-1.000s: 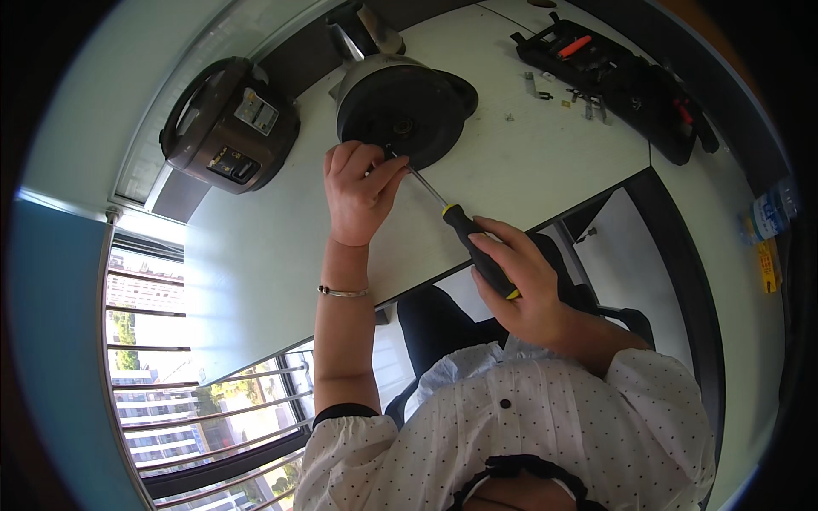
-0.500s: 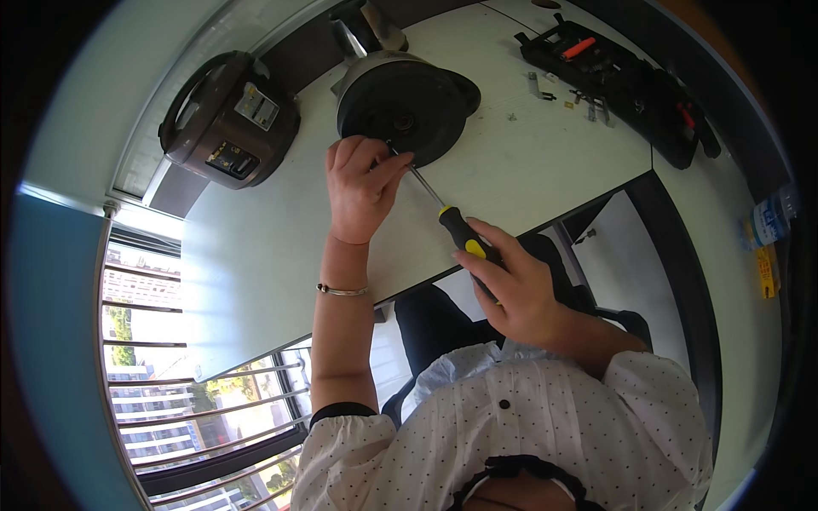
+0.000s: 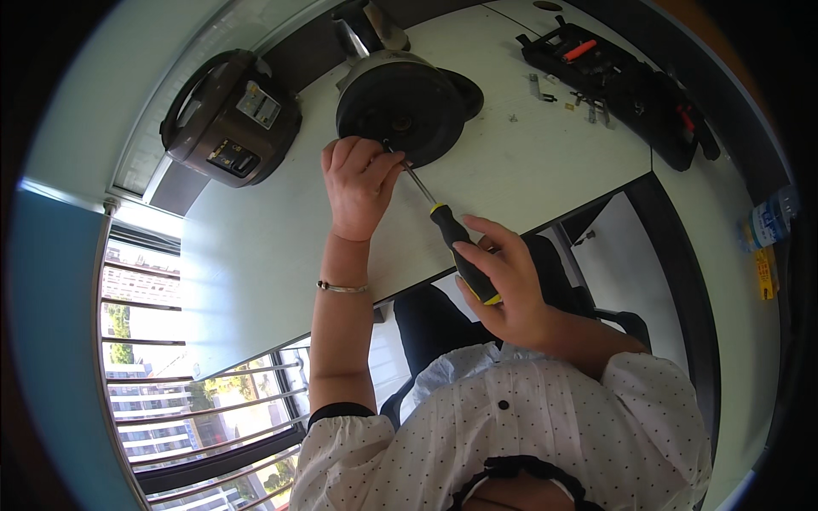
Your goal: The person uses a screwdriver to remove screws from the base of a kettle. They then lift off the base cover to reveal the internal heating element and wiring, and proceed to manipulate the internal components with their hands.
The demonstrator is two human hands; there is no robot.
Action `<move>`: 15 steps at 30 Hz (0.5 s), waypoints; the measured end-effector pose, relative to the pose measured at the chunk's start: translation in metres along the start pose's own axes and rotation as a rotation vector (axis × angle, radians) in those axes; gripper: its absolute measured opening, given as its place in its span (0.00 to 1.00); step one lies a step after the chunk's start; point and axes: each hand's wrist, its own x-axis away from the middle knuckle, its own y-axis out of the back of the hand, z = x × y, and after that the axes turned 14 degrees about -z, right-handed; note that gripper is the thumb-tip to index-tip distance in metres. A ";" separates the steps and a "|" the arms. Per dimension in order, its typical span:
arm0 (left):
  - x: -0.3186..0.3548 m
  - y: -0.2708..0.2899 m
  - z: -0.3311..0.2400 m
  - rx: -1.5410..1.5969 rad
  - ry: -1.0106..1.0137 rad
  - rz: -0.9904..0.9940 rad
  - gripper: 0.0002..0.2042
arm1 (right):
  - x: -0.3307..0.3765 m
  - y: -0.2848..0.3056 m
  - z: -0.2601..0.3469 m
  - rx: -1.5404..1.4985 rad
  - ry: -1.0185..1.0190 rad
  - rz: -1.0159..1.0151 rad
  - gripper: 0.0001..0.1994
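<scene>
A screwdriver (image 3: 452,232) with a black and yellow handle slants up from my right hand (image 3: 509,285) toward a round black base. My right thumb and fingers close loosely round its handle. My left hand (image 3: 358,183) pinches the metal shaft near the tip, over the near edge of the base. Those fingers partly hide the tip, and I cannot tell whether a screw sits there. The black disc (image 3: 400,106), with a recessed centre, looks like the underside of a kettle; a dark handle (image 3: 464,92) sticks out at its right.
A brown rice cooker (image 3: 234,119) stands at the left of the pale table (image 3: 290,238). Behind the base is a shiny metal vessel (image 3: 368,30). At the far right lie small metal parts (image 3: 588,104) and an open black tool case (image 3: 626,85). A plastic bottle (image 3: 769,221) stands by the right edge.
The screwdriver handle has turned, and its yellow patch no longer faces up. My right hand has shifted its grip with fingers spread more. My left hand has moved slightly left.
</scene>
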 end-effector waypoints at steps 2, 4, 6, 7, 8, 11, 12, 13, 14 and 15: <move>0.000 0.001 0.001 0.000 0.010 0.002 0.09 | -0.001 0.001 0.001 0.058 0.045 0.025 0.24; 0.001 0.002 0.001 -0.004 0.021 0.003 0.10 | -0.003 0.002 0.002 0.112 0.102 0.048 0.25; -0.002 0.003 0.000 -0.011 0.035 -0.005 0.12 | -0.004 0.003 0.001 0.098 0.119 0.061 0.27; -0.004 0.004 -0.001 -0.014 0.043 -0.009 0.13 | -0.004 0.003 0.001 0.091 0.128 0.068 0.27; -0.004 0.004 0.000 -0.021 0.057 -0.014 0.15 | -0.004 0.003 0.001 0.097 0.143 0.059 0.25; -0.005 0.007 0.003 -0.060 0.104 -0.056 0.19 | -0.004 0.002 0.001 0.114 0.172 0.042 0.21; -0.007 0.008 0.003 -0.086 0.121 -0.088 0.20 | -0.003 0.002 0.001 0.118 0.172 0.041 0.21; -0.007 0.009 0.003 -0.112 0.138 -0.120 0.21 | -0.003 0.002 0.001 0.121 0.172 0.041 0.21; -0.007 0.008 0.003 -0.134 0.176 -0.148 0.20 | -0.002 0.002 0.000 0.131 0.185 0.036 0.21; -0.007 0.007 0.004 -0.156 0.215 -0.177 0.20 | -0.002 0.003 -0.001 0.143 0.198 0.032 0.20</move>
